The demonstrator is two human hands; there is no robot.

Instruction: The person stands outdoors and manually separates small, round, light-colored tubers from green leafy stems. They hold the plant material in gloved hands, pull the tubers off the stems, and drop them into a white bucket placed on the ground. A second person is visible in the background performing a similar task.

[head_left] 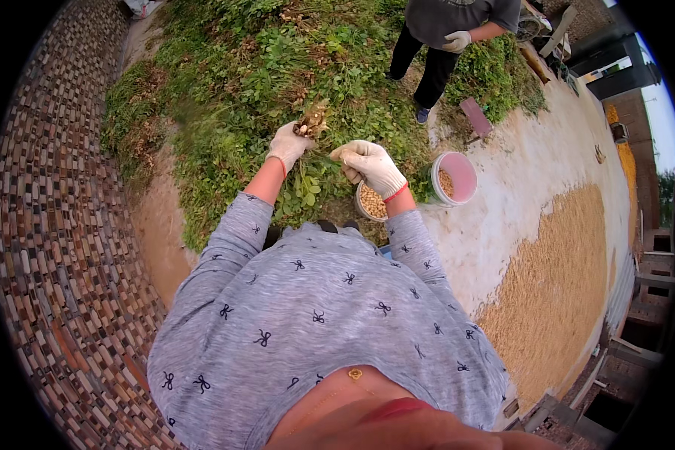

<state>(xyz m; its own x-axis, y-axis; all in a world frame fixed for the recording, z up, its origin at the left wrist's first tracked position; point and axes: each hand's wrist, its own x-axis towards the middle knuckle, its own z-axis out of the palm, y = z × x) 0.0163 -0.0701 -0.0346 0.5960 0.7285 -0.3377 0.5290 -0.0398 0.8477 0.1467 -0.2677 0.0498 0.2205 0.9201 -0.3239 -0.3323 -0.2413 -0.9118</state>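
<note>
My left hand [289, 146], in a white knit glove with a red cuff edge, grips a peanut plant [308, 188]. Its root end with pods [313, 120] sticks up above the fist, and the leaves hang below. To the right is my gloved right hand [371, 169], apart from the root end, with fingers curled and thumb near the fingertips. Whether it pinches something small is unclear. Under that hand stands a bucket of peanuts [373, 203], partly hidden by it. A second, pink-lined bucket [462, 171] farther right has peanuts [445, 184] in the bottom.
A large heap of pulled peanut plants [247, 73] spreads ahead. Another person [450, 34] in gloves stands at its far right side, near a reddish board [476, 117]. A brick wall [62, 225] rises on the left. Peanuts [557, 281] lie spread over concrete at right.
</note>
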